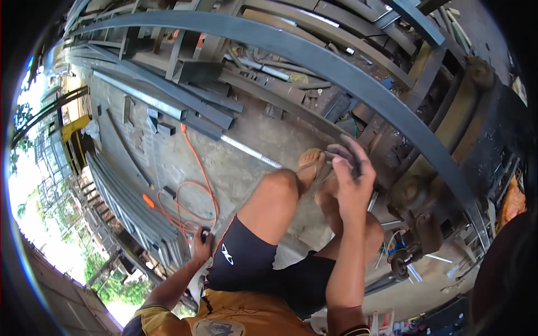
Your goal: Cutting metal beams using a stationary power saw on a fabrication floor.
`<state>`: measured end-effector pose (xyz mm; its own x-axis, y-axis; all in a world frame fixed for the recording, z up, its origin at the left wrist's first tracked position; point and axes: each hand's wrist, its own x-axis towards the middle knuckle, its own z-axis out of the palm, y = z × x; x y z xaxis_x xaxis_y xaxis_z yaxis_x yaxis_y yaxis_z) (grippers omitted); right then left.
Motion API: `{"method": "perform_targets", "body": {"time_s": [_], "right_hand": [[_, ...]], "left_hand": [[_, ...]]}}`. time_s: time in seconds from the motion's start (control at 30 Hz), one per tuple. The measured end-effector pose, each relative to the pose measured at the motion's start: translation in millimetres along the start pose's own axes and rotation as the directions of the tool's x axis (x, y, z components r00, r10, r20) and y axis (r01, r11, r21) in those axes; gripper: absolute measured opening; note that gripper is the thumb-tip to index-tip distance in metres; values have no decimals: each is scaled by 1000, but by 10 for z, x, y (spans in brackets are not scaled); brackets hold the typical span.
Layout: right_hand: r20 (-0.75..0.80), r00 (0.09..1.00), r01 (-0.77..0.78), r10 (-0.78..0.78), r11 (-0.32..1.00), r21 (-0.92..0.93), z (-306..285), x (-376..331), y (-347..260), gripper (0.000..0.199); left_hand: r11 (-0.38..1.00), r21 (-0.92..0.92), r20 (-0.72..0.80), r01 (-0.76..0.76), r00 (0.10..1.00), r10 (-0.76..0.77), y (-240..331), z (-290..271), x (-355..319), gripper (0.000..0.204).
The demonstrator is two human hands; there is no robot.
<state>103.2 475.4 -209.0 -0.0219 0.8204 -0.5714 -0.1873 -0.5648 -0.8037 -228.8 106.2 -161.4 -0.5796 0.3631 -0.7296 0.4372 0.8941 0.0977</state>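
My right hand (pixel 354 171) is raised in front of my legs, below a long grey steel bar (pixel 314 50) that spans the view. Its fingers are loosely bent and apart from the thumb, with dark grey smudges on them; I see nothing held in it. Down at my left side, beside my thigh, is my left hand (pixel 200 246). Its fingers are curled around something small and dark that I cannot make out. Close to that hand lies a looped orange cord (pixel 196 185) on the concrete floor.
Long metal tubes (pixel 134 95) lie on the floor ahead, beside a stack of grey corrugated lengths (pixel 120 196) at left. A pale measuring strip (pixel 251 151) points toward my sandalled foot (pixel 310 162). Rusty machinery (pixel 417 224) stands at right; a steel rack (pixel 336 33) is beyond.
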Motion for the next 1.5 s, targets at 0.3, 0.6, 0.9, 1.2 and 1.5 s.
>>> {"method": "perform_targets", "body": {"time_s": [0.3, 0.6, 0.9, 1.2, 1.5], "right_hand": [[-101, 913, 390, -396, 918, -71, -447, -261, -12, 42], [-22, 823, 553, -567, 811, -191, -451, -877, 379, 41], [-292, 663, 690, -689, 714, -118, -995, -695, 560, 40], [-485, 626, 728, -610, 680, 85, -1386, -949, 485, 37], [-533, 696, 648, -481, 740, 178, -1958, -1095, 560, 35]], "left_hand": [[872, -153, -160, -465, 883, 442, 21, 96, -61, 27], [689, -547, -309, -476, 880, 362, -130, 157, 82, 26], [576, -485, -571, -658, 737, 362, -114, 141, 350, 24], [177, -214, -739, -961, 277, 614, 1495, -519, -312, 16], [40, 201, -274, -979, -17, 962, 3730, -118, -366, 14]]}}
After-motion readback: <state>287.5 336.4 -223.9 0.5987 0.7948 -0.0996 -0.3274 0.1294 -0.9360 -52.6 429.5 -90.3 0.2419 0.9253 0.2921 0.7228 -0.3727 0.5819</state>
